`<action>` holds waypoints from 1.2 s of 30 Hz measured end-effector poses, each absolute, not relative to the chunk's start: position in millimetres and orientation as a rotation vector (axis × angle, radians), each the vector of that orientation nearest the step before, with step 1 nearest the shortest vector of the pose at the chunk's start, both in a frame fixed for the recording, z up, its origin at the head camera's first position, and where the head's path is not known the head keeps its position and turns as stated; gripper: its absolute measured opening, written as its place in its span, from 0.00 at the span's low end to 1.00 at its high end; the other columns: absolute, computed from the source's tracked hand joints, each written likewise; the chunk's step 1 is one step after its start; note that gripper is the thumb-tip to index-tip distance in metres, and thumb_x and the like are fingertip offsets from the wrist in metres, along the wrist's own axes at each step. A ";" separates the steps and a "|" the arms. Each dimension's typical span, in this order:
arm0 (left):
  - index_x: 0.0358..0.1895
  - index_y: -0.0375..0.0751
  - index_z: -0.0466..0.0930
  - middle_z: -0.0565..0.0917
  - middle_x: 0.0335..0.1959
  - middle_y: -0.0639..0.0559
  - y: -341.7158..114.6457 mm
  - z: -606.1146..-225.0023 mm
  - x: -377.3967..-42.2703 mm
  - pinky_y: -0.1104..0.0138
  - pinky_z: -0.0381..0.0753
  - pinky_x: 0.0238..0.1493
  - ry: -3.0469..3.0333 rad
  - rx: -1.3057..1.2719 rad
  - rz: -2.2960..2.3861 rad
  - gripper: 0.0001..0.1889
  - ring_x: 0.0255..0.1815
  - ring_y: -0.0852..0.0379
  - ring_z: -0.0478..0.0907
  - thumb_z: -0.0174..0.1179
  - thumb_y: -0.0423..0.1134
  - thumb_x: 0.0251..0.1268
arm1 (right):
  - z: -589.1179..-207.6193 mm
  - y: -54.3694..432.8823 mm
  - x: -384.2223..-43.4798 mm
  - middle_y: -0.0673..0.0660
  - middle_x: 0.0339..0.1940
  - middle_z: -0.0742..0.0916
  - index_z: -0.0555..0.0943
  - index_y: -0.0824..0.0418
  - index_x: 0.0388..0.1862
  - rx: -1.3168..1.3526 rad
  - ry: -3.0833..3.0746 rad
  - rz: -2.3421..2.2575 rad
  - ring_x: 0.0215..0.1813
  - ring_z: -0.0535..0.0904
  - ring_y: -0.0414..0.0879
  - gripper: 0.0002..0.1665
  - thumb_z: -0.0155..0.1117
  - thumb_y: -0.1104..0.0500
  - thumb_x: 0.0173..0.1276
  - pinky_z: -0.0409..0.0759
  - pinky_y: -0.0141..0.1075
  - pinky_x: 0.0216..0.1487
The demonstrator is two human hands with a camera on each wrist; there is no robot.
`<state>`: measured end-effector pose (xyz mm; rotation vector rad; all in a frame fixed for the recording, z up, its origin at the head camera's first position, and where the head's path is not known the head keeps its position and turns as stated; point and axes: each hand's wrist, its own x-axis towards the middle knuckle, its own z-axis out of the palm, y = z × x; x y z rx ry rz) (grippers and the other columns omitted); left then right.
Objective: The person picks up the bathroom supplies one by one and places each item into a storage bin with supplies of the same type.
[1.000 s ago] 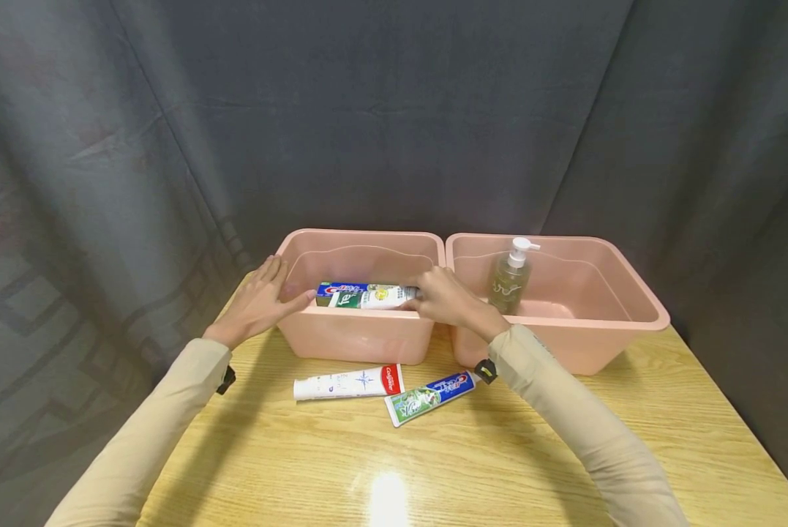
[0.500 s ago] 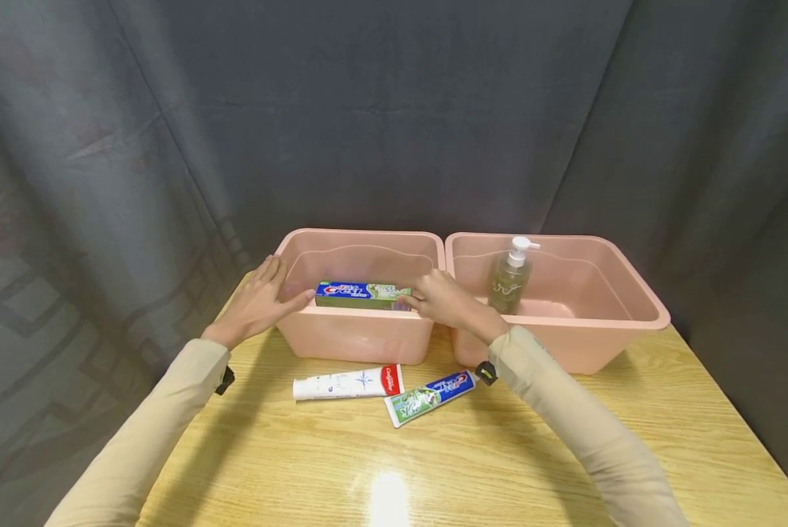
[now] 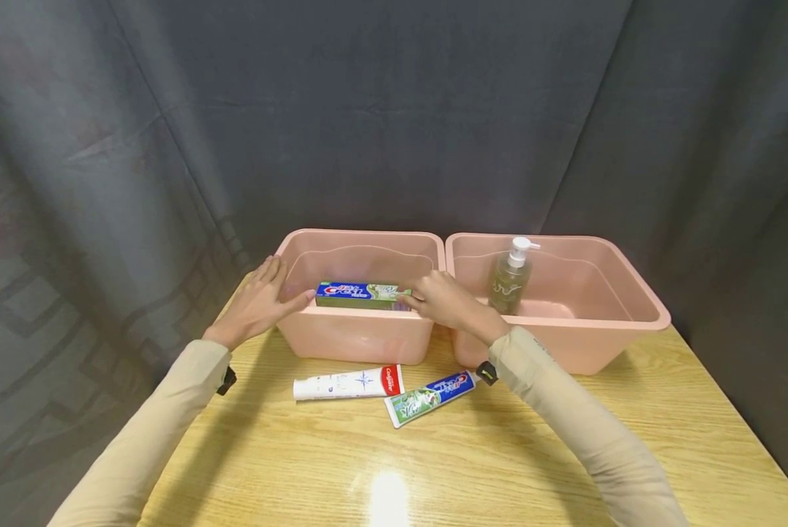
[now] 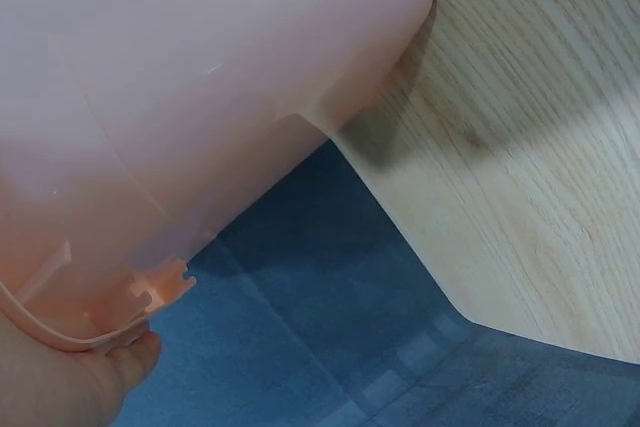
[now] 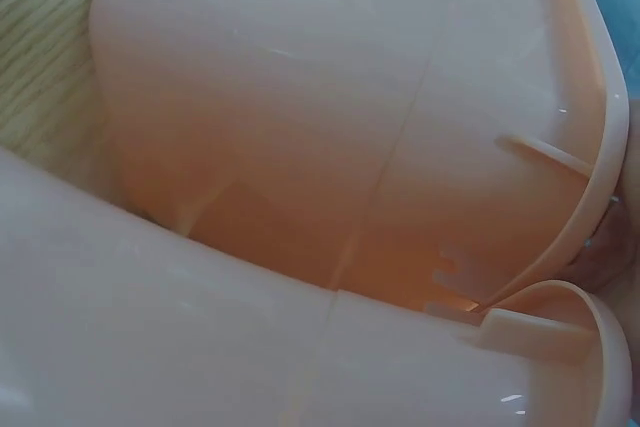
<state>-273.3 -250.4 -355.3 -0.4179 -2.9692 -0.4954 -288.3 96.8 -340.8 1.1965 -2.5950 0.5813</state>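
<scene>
Head camera: here's the left bin (image 3: 361,333), pink, and inside it, close to the front wall, lies a blue-and-green toothpaste box (image 3: 364,294). The right hand (image 3: 448,296) reaches over the bin's front right corner, fingers bent at the box's right end; the rim hides the fingertips, so whether they grip anything, I can't tell. At the bin's left rim, the left hand (image 3: 257,307) rests with fingers extended, thumb spread wide onto the front rim.

In front of the bin, a white tube (image 3: 347,384) and an angled green-and-blue tube (image 3: 431,399). Just right of it, a second pink bin (image 3: 565,340) holding an upright pump bottle (image 3: 508,285).

Left wrist: bin wall, the left hand against its rim corner, wooden table beyond.

Right wrist: two pink walls, rims close together, a sliver of hand behind one; grip hidden.
</scene>
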 end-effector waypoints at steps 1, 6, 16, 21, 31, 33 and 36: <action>0.78 0.30 0.41 0.39 0.79 0.32 -250.4 -355.3 -273.1 0.44 0.39 0.75 -2.966 -0.416 -0.492 0.55 0.79 0.39 0.33 0.41 0.74 0.66 | -340.5 96.4 -288.2 0.53 0.29 0.88 0.88 0.64 0.43 1.196 -2.601 0.579 0.24 0.79 0.39 0.10 0.66 0.59 0.70 0.81 0.38 0.34; 0.78 0.29 0.41 0.40 0.79 0.32 -249.9 -355.2 -273.2 0.43 0.41 0.74 -2.958 -0.413 -0.490 0.55 0.79 0.40 0.33 0.42 0.74 0.66 | -338.0 95.9 -287.1 0.51 0.28 0.88 0.88 0.63 0.43 1.179 -2.627 0.519 0.26 0.80 0.39 0.12 0.64 0.57 0.72 0.82 0.39 0.38; 0.78 0.30 0.43 0.40 0.79 0.32 -250.1 -354.7 -274.2 0.43 0.42 0.74 -2.961 -0.416 -0.495 0.55 0.80 0.40 0.33 0.44 0.74 0.65 | -336.6 96.7 -284.3 0.52 0.31 0.89 0.88 0.62 0.41 1.195 -2.609 0.496 0.31 0.84 0.43 0.10 0.64 0.58 0.72 0.83 0.40 0.40; 0.78 0.32 0.43 0.40 0.79 0.32 -250.4 -355.3 -274.8 0.42 0.41 0.74 -2.962 -0.417 -0.502 0.54 0.80 0.40 0.33 0.44 0.74 0.65 | -337.2 97.6 -284.3 0.51 0.32 0.88 0.88 0.62 0.41 1.192 -2.621 0.515 0.31 0.83 0.41 0.10 0.64 0.57 0.72 0.82 0.38 0.39; 0.78 0.32 0.43 0.39 0.79 0.32 -250.1 -356.0 -275.8 0.42 0.41 0.74 -2.970 -0.411 -0.494 0.54 0.80 0.40 0.33 0.43 0.74 0.65 | -339.3 100.0 -285.8 0.50 0.32 0.87 0.88 0.60 0.38 1.210 -2.607 0.622 0.34 0.81 0.41 0.08 0.64 0.58 0.72 0.81 0.36 0.40; 0.78 0.32 0.43 0.40 0.79 0.32 -250.2 -355.8 -275.6 0.42 0.41 0.74 -2.968 -0.413 -0.486 0.54 0.80 0.40 0.33 0.43 0.74 0.65 | -339.2 100.5 -285.3 0.50 0.32 0.87 0.88 0.60 0.38 1.217 -2.600 0.643 0.33 0.81 0.41 0.08 0.64 0.58 0.72 0.81 0.35 0.39; 0.78 0.32 0.42 0.39 0.79 0.32 -250.4 -355.6 -275.4 0.42 0.41 0.74 -2.973 -0.409 -0.493 0.54 0.80 0.40 0.33 0.43 0.74 0.65 | -338.6 101.3 -284.6 0.49 0.30 0.86 0.88 0.60 0.38 1.224 -2.595 0.664 0.31 0.79 0.41 0.09 0.64 0.58 0.72 0.79 0.34 0.37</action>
